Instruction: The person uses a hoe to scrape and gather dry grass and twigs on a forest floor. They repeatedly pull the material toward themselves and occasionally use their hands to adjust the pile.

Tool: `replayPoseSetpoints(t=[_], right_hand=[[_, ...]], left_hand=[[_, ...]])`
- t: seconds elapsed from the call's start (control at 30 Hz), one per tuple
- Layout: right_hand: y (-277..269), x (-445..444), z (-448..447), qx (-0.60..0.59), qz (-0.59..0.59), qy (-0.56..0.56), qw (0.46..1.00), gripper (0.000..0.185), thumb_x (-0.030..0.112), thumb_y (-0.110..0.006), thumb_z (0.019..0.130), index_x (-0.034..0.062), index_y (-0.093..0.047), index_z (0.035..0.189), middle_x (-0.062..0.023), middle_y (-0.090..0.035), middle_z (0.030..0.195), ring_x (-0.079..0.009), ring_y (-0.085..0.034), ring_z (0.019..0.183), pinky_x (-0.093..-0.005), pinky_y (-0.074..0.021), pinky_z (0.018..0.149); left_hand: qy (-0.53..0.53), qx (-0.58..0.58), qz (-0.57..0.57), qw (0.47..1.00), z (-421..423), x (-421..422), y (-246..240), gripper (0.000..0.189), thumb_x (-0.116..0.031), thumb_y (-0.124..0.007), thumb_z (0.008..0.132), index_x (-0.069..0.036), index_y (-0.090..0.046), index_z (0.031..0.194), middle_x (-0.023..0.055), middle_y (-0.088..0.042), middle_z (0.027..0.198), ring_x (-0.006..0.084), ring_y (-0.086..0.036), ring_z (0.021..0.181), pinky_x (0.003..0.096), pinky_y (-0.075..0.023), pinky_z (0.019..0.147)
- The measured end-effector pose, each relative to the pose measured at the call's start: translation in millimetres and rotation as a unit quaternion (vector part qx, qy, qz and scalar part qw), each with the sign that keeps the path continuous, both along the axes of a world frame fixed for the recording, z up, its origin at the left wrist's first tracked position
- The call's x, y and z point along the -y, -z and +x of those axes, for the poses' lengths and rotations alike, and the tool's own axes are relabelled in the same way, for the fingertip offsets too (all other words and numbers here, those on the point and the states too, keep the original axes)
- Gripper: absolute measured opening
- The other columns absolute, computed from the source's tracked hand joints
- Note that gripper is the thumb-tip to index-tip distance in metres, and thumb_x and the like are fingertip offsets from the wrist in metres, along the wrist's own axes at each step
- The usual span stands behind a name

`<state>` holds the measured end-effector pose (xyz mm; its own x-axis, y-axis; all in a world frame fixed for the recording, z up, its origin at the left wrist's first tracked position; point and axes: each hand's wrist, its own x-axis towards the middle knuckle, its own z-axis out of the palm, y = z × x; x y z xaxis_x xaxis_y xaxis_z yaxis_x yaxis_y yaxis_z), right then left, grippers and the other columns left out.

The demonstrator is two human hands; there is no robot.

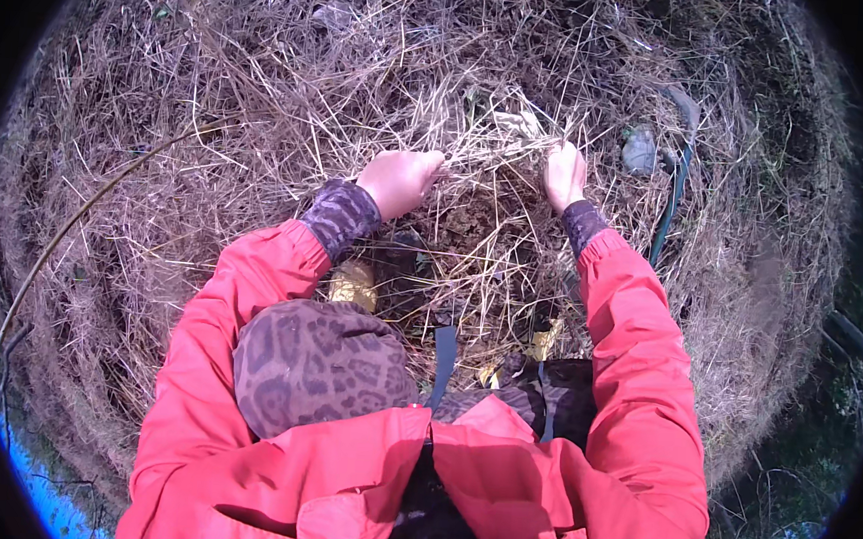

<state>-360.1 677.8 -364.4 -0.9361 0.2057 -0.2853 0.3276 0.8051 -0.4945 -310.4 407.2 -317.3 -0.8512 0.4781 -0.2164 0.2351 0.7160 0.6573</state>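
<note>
My left hand [401, 182] is curled into a fist around dry grass stalks, its thumb side turned to the right. Opposite it, my right hand [564, 177] pinches more of the stalks. A loose bundle of pale dry grass [494, 151] stretches between the two hands, just above the ground. Beneath it shows a patch of dark soil [468, 223] with scattered straws lying across. What the fingers grip exactly is partly hidden by the hands themselves.
On the right lies what looks like a sickle [673, 203], with a green handle and a grey curved end. A grey stone [639, 150] sits beside it. At left a long bent stem [102, 205] arches over matted dry grass [212, 93]. My patterned knee [322, 366] is close below.
</note>
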Motion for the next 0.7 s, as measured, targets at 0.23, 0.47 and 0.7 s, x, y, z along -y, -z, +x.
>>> replayPoseSetpoints(t=[0.23,0.47,0.7], right_hand=[[-38.8,-37.2,-2.4,-0.074,0.076,-0.214,0.971,0.012,0.012,-0.045,0.082,0.0013,-0.048,0.079,-0.0214,-0.056,0.065,-0.0384,-0.056,0.063,-0.046,-0.0442,0.057],[-46.1,-18.6,-53.9,-0.27,0.286,-0.363,0.845,0.007,0.012,-0.05,0.073,0.0119,-0.052,0.08,-0.0132,-0.049,0.102,-0.0323,-0.044,0.102,-0.0487,-0.0364,0.086],[-7.6,-24.0,-68.4,-0.104,-0.078,-0.241,0.962,0.018,0.015,-0.046,0.081,0.0067,-0.052,0.097,-0.0199,-0.058,0.082,-0.0383,-0.056,0.08,-0.0425,-0.0455,0.068]], left_hand=[[0.01,-0.004,0.032,0.999,-0.8,-13.1,-2.7,0.021,-0.023,-0.043,0.089,-0.007,-0.048,0.078,0.0158,-0.053,0.059,0.0323,-0.054,0.054,0.0417,-0.0423,0.051],[-0.024,-0.023,0.053,0.998,3.9,-6.8,5.7,0.02,-0.023,-0.044,0.089,-0.006,-0.048,0.079,0.0163,-0.056,0.064,0.0325,-0.056,0.059,0.0406,-0.0436,0.053],[-0.043,0.053,-0.009,0.998,-1.5,-4.0,4.6,0.025,-0.028,-0.041,0.092,-0.006,-0.046,0.081,0.0149,-0.053,0.063,0.0309,-0.054,0.056,0.0417,-0.0431,0.053]])
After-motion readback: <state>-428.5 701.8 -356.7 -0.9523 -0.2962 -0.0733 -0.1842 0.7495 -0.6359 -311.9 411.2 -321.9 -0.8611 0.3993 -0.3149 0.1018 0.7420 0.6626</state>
